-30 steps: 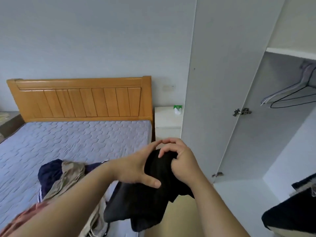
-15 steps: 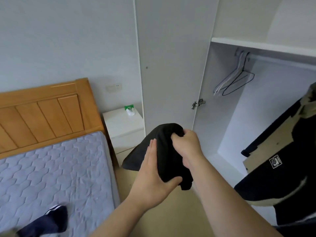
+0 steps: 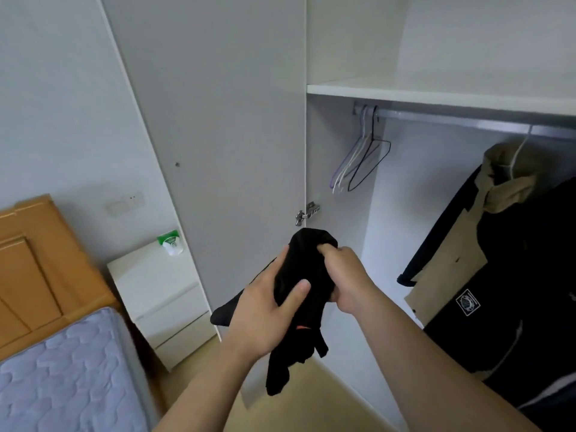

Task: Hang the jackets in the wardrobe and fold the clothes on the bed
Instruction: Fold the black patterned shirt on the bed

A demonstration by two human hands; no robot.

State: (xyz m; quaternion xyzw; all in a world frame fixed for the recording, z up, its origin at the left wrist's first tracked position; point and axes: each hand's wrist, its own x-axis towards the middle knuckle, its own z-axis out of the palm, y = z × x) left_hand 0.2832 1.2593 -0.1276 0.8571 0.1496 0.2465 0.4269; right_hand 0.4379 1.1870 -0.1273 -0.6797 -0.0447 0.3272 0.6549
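2 hands on 1 black garment (image 3: 307,247), bunched into a wad in mid-air, just in front of the open wardrobe (image 3: 405,213) and right of its door (image 3: 224,135). Left hand (image 3: 265,319) clamped round the middle, thumb flat across the front; right hand (image 3: 349,279) with fingers curled tight into the top fold.

Could go wrong pretty easily tbh: loose tail dangling below the left wrist, so likely to unravel or hit the floor if either grip eases. Wadded like that, hard to find the collar or shoulders too, so might end up lopsided on a hanger and slide off. Freeing 1 hand to reach the rail (image 3: 452,119) = whole weight on the other.

Count: looks like 3 bare hangers (image 3: 358,163) at the rail's left end, 1 jacket (image 3: 514,275) hung at right, 1 nightstand (image 3: 162,307), 1 bottle (image 3: 170,244) on it, 1 bed (image 3: 62,375) near left.
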